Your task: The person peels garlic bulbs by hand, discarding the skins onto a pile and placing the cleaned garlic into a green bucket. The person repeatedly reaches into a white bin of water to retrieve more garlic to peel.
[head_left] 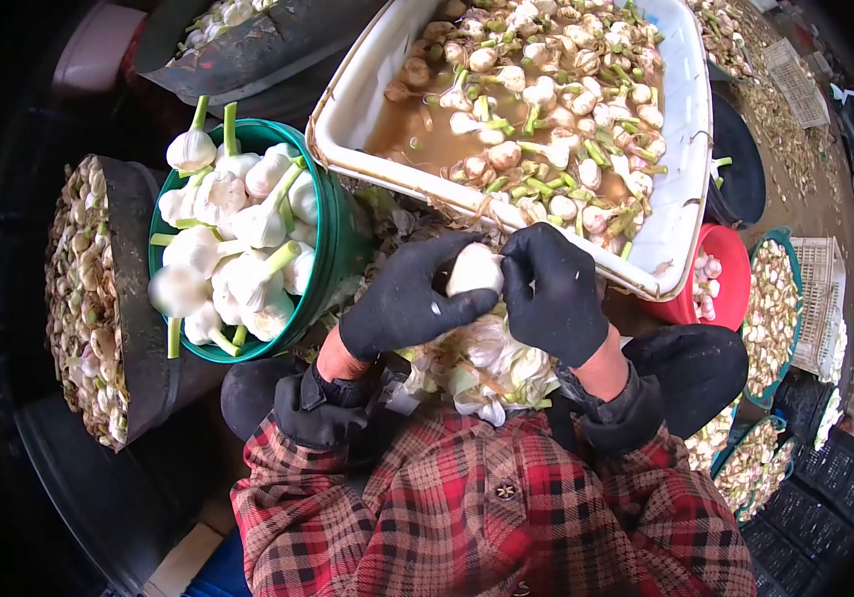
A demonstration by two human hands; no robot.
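Observation:
My left hand (409,300), in a black glove, is closed around a white garlic bulb (475,271) above my lap. My right hand (552,291), gloved the same way, pinches at the bulb's right side; whether a bit of skin is between its fingertips I cannot make out. Below both hands lies a heap of papery garlic skins (492,363). To the left, a green bucket (332,249) is piled with clean white garlic bulbs (238,234) that keep short green stems. Beyond my hands stands a white tub (352,164) with muddy water and many unpeeled garlic bulbs (571,95).
A dark container of garlic (138,298) lies at far left, another (258,55) behind the green bucket. On the right are a red bucket (731,274), a black basin (741,169), green-rimmed baskets of garlic (770,298) and a pale crate (817,298).

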